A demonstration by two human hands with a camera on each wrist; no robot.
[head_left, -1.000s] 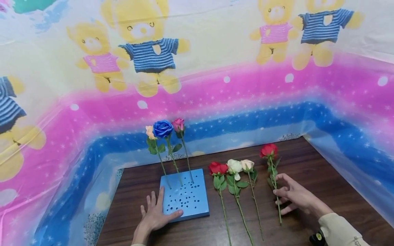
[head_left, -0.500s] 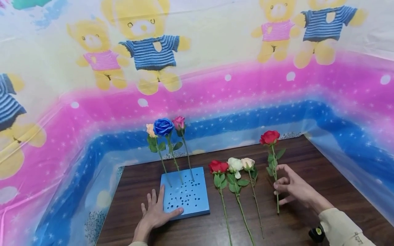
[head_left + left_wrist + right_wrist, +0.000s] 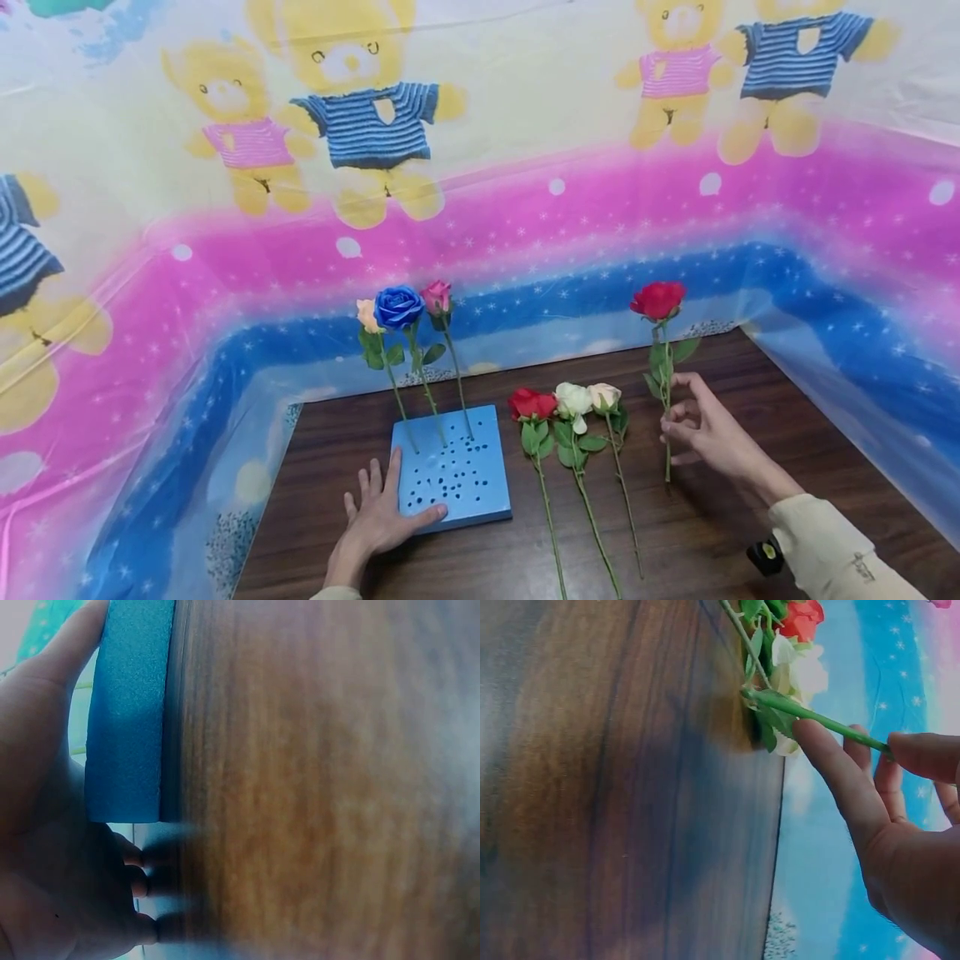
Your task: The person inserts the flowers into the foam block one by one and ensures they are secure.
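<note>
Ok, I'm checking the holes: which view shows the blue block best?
The head view: the blue block shows its holed top there. The left wrist view shows mainly one side; the right wrist view misses it.

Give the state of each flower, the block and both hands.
Blue block: flat on the table, full of holes
Left hand: spread, thumb on the block
Right hand: pinching a stem
Held red rose: bloom up
Blue rose: standing in the block
Pink rose: standing there too
Peach rose: standing, partly hidden
Other red rose: lying down
White rose: lying down
Cream rose: lying down
</note>
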